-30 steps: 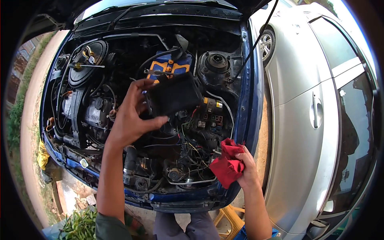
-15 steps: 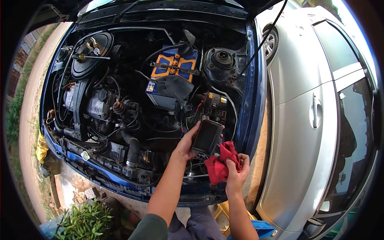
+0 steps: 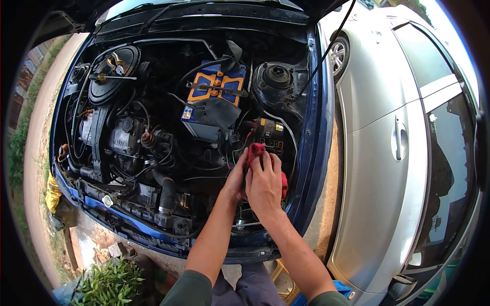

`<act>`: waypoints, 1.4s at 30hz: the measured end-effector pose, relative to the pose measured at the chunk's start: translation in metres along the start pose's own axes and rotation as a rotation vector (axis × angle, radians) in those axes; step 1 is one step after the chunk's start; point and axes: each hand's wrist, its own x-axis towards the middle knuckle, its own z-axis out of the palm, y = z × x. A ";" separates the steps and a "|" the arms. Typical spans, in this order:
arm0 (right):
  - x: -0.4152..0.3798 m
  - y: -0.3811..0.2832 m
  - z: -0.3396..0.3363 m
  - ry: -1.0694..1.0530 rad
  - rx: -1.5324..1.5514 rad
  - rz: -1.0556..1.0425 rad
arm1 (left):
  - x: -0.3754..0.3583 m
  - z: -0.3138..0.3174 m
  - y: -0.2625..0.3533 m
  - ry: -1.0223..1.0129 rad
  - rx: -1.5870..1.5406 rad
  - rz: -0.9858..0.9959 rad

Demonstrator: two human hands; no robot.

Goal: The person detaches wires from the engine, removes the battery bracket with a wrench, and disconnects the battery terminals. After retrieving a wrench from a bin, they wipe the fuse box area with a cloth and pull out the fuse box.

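A red cloth [image 3: 256, 149] lies under the fingers of my right hand [image 3: 264, 184], which presses it onto the dark rectangular box at the right of the engine bay. My left hand [image 3: 236, 179] grips the box's left side; the box is now almost wholly hidden by the hands and cloth. More of the cloth shows at the right of my right hand. Just beyond the fingertips are a fuse block [image 3: 269, 143] and a black cylinder with a yellow label [image 3: 270, 127].
A blue and orange battery [image 3: 204, 127] sits behind the hands, the engine [image 3: 125, 135] to the left. A screwdriver [image 3: 115, 77] rests on the round air filter housing [image 3: 109, 92]. A silver car [image 3: 372, 178] stands at the right, a leafy plant [image 3: 109, 283] at lower left.
My right hand has moved up and left with the red cloth, from beside the box onto its face. The view has shifted slightly.
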 end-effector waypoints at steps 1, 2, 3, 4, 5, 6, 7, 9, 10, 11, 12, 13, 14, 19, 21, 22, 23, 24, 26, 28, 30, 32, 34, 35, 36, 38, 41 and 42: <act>0.002 -0.011 -0.012 -0.011 -0.143 -0.019 | 0.000 0.002 0.003 0.001 -0.002 -0.002; 0.004 -0.016 -0.018 -0.020 -0.286 -0.040 | 0.000 0.005 0.006 0.029 0.055 0.028; 0.006 -0.008 -0.023 -0.026 -0.251 -0.110 | -0.001 0.006 0.010 0.057 0.113 0.062; 0.005 0.003 -0.019 -0.026 -0.248 -0.112 | -0.002 0.005 0.013 0.058 0.113 0.065; 0.004 0.020 -0.009 -0.035 -0.114 -0.101 | -0.005 0.003 0.015 0.055 0.123 0.007; 0.008 0.023 -0.008 -0.042 0.017 -0.091 | -0.005 0.003 0.016 0.048 0.132 -0.051; 0.010 0.025 -0.008 -0.063 0.030 -0.020 | -0.004 0.007 0.013 0.050 0.136 -0.044; 0.018 0.023 -0.005 -0.088 0.023 0.103 | 0.000 0.002 -0.001 0.065 0.124 -0.016; 0.025 0.017 -0.005 -0.109 0.016 0.232 | 0.006 -0.003 -0.008 0.080 0.117 0.007; 0.029 0.009 -0.009 -0.098 0.141 0.327 | 0.013 -0.007 -0.015 0.031 0.066 0.078; 0.029 0.007 -0.004 -0.100 0.141 0.322 | 0.012 -0.002 -0.010 0.030 0.063 0.082; 0.024 0.006 0.001 -0.076 0.219 0.298 | 0.008 0.001 -0.005 0.050 0.097 0.080; 0.019 0.006 0.004 -0.052 0.296 0.276 | 0.005 0.003 -0.001 0.070 0.130 0.076; 0.017 0.008 0.001 -0.074 0.466 0.193 | 0.002 -0.007 0.004 -0.040 0.151 0.089; 0.021 0.014 -0.005 -0.260 0.491 0.098 | 0.002 -0.011 0.008 -0.115 0.111 0.108; 0.019 0.012 -0.008 -0.267 0.492 0.097 | 0.000 -0.013 0.009 -0.110 0.107 0.110; 0.019 0.010 -0.012 -0.333 0.472 0.095 | 0.000 -0.014 0.010 -0.099 0.130 0.119; 0.021 0.009 -0.015 -0.396 0.448 0.091 | 0.002 -0.013 0.011 -0.093 0.155 0.130; 0.025 0.013 -0.019 -0.389 0.445 0.043 | 0.004 -0.014 0.011 -0.079 0.121 0.136; 0.029 0.018 -0.022 -0.561 0.312 -0.064 | -0.001 -0.003 0.017 -0.069 0.092 0.140; 0.030 0.022 -0.029 -0.597 0.198 -0.157 | -0.011 0.006 0.025 -0.036 0.184 0.058; 0.027 0.018 -0.031 -0.634 0.092 -0.242 | -0.010 0.010 0.028 -0.021 0.263 0.057; 0.026 0.011 -0.032 -0.677 -0.355 -0.422 | -0.006 0.012 0.027 -0.020 0.347 0.044; 0.028 0.011 -0.036 -0.675 -0.359 -0.417 | -0.002 0.010 0.029 0.045 0.356 -0.033; 0.030 0.011 -0.041 -0.619 -0.450 -0.356 | -0.001 0.007 0.032 0.114 0.364 -0.108; 0.037 0.015 -0.058 -0.453 -0.517 -0.317 | -0.004 -0.001 0.042 0.122 0.326 -0.134; 0.044 0.021 -0.076 -0.263 -0.203 -0.378 | -0.007 -0.012 0.052 0.140 0.321 -0.178; 0.043 0.023 -0.073 -0.263 -0.203 -0.377 | -0.010 -0.009 0.053 0.152 0.350 -0.197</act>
